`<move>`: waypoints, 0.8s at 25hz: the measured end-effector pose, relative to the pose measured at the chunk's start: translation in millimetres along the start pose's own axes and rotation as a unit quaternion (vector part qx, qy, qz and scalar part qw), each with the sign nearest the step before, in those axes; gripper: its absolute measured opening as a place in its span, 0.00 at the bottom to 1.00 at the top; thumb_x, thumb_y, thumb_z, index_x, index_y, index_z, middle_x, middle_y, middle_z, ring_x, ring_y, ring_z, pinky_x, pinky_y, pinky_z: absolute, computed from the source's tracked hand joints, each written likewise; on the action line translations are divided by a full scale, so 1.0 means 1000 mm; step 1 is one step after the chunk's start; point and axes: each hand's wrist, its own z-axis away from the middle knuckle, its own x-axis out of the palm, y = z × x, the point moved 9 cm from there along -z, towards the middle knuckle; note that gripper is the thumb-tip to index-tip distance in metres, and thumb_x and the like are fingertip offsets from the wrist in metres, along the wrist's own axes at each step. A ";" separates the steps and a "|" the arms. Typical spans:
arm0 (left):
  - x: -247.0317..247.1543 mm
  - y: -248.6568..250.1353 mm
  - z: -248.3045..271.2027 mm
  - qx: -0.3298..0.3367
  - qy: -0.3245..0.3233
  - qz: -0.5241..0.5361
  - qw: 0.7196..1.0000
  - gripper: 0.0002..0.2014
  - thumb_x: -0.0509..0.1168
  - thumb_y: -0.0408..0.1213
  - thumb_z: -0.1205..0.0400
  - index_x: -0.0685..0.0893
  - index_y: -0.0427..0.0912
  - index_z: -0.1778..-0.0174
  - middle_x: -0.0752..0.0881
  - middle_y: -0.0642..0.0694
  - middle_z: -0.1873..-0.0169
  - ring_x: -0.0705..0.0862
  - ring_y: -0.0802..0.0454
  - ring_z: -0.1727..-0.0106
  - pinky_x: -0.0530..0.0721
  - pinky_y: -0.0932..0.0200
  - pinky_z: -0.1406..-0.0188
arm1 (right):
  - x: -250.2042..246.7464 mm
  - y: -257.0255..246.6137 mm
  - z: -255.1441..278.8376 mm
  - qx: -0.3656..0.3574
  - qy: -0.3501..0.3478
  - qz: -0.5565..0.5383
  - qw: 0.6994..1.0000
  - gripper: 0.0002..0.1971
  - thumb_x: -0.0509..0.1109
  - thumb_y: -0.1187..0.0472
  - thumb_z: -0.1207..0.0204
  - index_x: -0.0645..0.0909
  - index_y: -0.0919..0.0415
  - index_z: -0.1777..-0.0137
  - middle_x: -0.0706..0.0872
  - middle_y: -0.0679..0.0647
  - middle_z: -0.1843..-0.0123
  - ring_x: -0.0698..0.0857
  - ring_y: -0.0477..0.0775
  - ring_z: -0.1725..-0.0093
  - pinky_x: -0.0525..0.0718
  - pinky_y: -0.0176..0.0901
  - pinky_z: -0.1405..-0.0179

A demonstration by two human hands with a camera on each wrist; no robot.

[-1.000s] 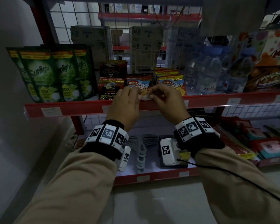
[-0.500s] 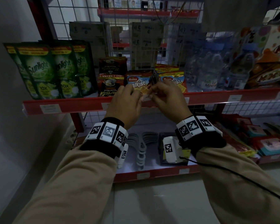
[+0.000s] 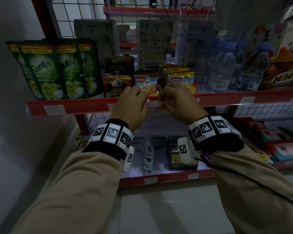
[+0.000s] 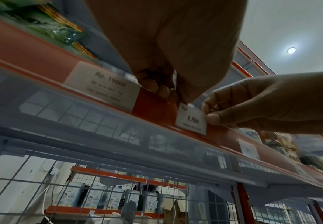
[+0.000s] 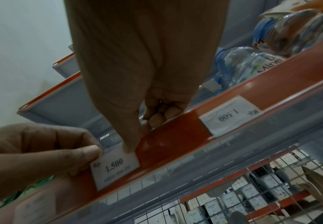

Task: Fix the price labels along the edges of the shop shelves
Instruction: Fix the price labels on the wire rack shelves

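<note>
Green Sunlight pouches (image 3: pixel 46 70) stood left on red shelf (image 3: pixel 85 107) | white paper label "Rp. 19000" (image 4: pixel 103 86) | left hand (image 3: pixel 130 105) pinched left edge of small white "Rp. 1.500" price label (image 4: pixel 191 119) at shelf's edge rail | right hand (image 3: pixel 178 102) pinched its right edge | Roma Malkist packs (image 3: pixel 145 81) behind | another "1.500" label (image 5: pixel 231 115) rightward

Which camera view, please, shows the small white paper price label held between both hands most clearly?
The right wrist view: the small white paper price label faces the lens, "Rp. 1.500" legible, pinched by the left hand and right hand. The left wrist view also reads it, smaller. The head view shows a pale sliver.
</note>
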 end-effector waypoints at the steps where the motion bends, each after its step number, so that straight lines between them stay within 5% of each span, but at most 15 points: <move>1: 0.000 -0.001 0.000 0.000 -0.001 0.004 1.000 0.09 0.61 0.35 0.17 0.82 0.32 0.51 0.79 0.35 0.53 0.75 0.38 0.51 0.71 0.49 0.53 | -0.001 0.000 0.000 0.002 -0.002 0.000 1.000 0.06 0.73 0.62 0.25 0.85 0.58 0.49 0.82 0.58 0.49 0.77 0.60 0.45 0.77 0.53 0.45; 12: 0.003 -0.006 -0.001 -0.030 -0.014 0.031 0.999 0.11 0.60 0.36 0.16 0.84 0.33 0.48 0.79 0.36 0.51 0.74 0.38 0.47 0.70 0.51 0.49 | 0.000 -0.001 0.000 0.012 -0.013 0.017 1.000 0.07 0.73 0.62 0.25 0.86 0.62 0.48 0.81 0.61 0.47 0.77 0.61 0.43 0.75 0.51 0.45; 20: -0.005 0.007 0.001 -0.020 0.034 -0.026 0.999 0.08 0.63 0.39 0.19 0.82 0.38 0.50 0.79 0.40 0.51 0.75 0.41 0.49 0.74 0.47 0.52 | -0.020 0.021 0.015 0.020 0.063 0.056 0.996 0.09 0.76 0.61 0.29 0.84 0.59 0.50 0.82 0.58 0.49 0.77 0.61 0.44 0.75 0.49 0.47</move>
